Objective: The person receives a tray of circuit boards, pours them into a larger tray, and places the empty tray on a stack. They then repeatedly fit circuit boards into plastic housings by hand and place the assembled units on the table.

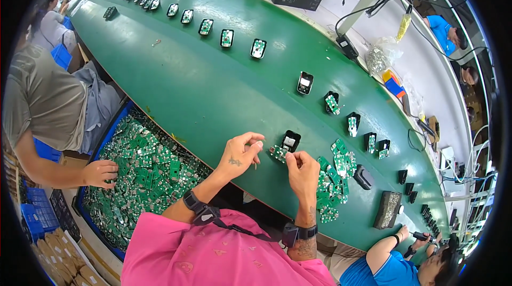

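My right hand (304,173) pinches the edge of a small green circuit board (278,153) between thumb and fingers. Just beyond the board lies an open black plastic case (292,137) with a pale part inside, partly covered by the board. To the left of the board is my left hand (241,154), its thumb and forefinger drawn together; whatever may be between them is too small to make out. A loose pile of green circuit boards (332,187) lies right of my right hand. Next to the pile rests a closed black case (364,177).
Filled black cases (258,48) stand in a row along the green table (176,81). A blue-edged bin of circuit boards (144,174) sits at left, a co-worker's hand (100,173) over it. A box of small metal parts (388,210) stands at right, near another co-worker.
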The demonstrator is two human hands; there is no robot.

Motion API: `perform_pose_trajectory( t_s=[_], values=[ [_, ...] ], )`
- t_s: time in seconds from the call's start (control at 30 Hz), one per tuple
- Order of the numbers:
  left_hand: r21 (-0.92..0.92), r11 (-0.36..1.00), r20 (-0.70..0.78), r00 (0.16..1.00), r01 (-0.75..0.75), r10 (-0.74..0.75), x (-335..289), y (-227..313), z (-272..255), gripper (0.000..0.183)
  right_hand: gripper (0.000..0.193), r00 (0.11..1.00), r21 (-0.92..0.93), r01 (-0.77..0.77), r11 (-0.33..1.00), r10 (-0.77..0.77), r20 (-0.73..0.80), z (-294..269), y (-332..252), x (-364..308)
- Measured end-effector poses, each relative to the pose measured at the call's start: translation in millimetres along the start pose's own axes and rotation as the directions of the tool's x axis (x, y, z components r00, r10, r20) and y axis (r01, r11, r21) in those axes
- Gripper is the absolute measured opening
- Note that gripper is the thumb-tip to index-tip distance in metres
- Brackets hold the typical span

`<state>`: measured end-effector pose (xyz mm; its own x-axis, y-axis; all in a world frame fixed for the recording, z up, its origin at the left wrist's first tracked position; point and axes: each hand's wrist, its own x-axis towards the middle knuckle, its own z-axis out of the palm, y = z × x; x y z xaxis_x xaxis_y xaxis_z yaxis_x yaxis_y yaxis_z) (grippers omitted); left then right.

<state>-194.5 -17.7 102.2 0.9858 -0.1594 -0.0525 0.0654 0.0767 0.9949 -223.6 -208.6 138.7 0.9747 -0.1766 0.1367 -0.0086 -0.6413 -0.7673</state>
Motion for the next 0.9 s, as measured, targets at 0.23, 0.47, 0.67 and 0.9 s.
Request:
perform_pose_trajectory(
  t_s=[0.23,0.47,0.67,0.9],
  values=[
    [0.194,0.958,0.08,0.977,-0.209,0.197,-7,9,15,0.027,0.026,1.0,0.041,-0.017,0.999,0.018,-0.004,-1,-2,-1],
    [0.267,0.935,0.043,0.972,-0.235,0.232,-1,5,33,0.018,0.025,1.0,0.064,-0.011,0.998,0.012,-0.006,-5,2,-1],
    [0.484,0.751,0.146,0.888,-0.449,0.437,10,5,40,0.013,0.024,1.0,0.061,0.01,0.998,-0.009,-0.02,-7,5,1],
    [0.495,0.699,0.136,0.841,-0.515,0.523,7,8,50,0.011,0.026,0.99,-0.066,0.063,0.996,-0.071,-0.121,-1,23,21]
  ],
)
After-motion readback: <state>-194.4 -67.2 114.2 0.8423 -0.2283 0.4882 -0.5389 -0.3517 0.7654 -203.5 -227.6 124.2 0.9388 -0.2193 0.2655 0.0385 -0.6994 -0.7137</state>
